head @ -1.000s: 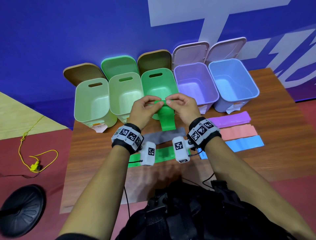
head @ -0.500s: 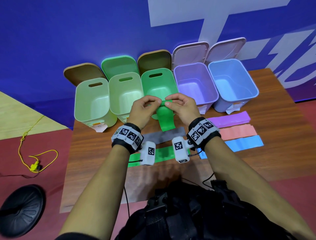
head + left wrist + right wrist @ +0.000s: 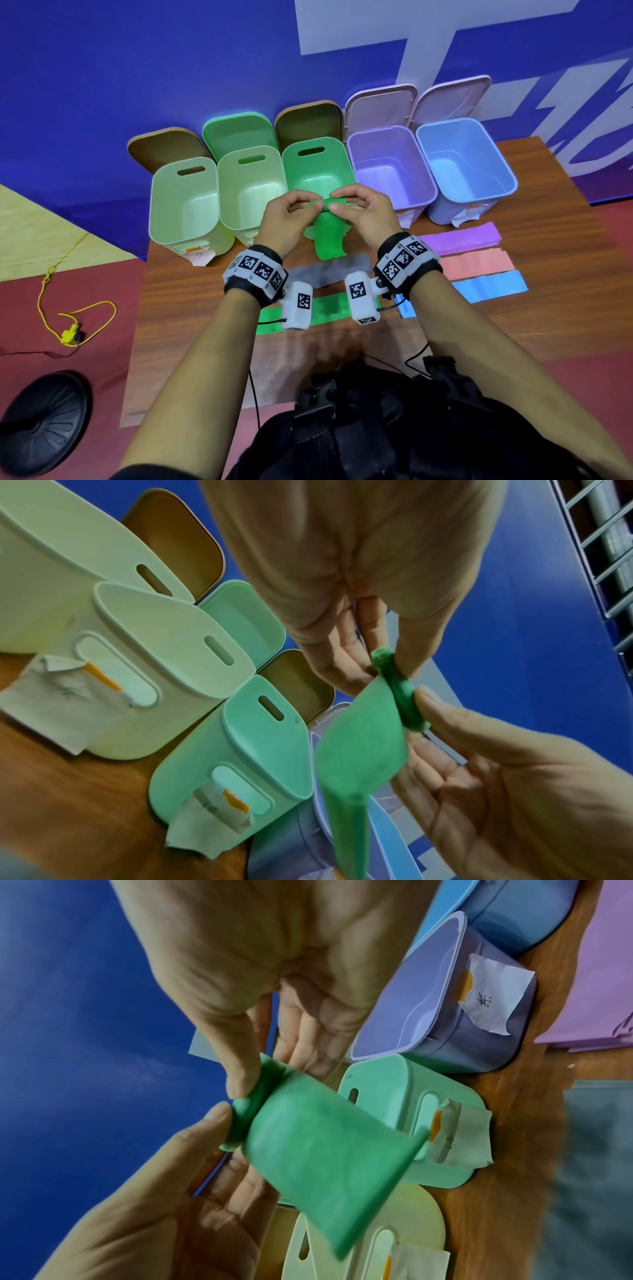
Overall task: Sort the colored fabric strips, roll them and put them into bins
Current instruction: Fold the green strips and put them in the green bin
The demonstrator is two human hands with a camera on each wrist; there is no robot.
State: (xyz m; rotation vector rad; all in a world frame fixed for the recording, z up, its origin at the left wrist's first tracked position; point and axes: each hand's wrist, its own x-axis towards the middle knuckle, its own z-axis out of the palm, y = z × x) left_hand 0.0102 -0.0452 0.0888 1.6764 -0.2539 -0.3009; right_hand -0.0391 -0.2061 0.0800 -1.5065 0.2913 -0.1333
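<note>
While my left hand point(image 3: 287, 219) and my right hand point(image 3: 363, 215) sit close together above the bench point(image 3: 548, 342), each pinches one end of the rolled top of a green strip point(image 3: 329, 240) between thumb and fingers. That small roll lies crosswise between my hands, its long axis running left to right, and the loose tail hangs down from it toward the bench and toward me. From the left wrist view the roll point(image 3: 399, 685) sits right at my fingertips with the flat tail dropping below

Directly behind my hands stands the green bin point(image 3: 317, 171), partly hidden by my knuckles and the strip. To its left are two pale green bins point(image 3: 185, 205), to its right a purple bin point(image 3: 390, 171) and a blue bin point(image 3: 466, 164), all with lids tipped back against the blue wall point(image 3: 137, 68). Paper labels hang on the bin fronts

On the bench nearer me lie a grey strip point(image 3: 329, 270) and another green strip point(image 3: 325, 308), both partly covered by my wrist cameras. To the right, a purple strip point(image 3: 462, 236), a pink strip point(image 3: 479, 263) and a blue strip point(image 3: 489, 287) lie flat, side by side, long axes left to right

On the floor to my left are a yellow cord point(image 3: 68, 318) and a black round base point(image 3: 41, 421)
</note>
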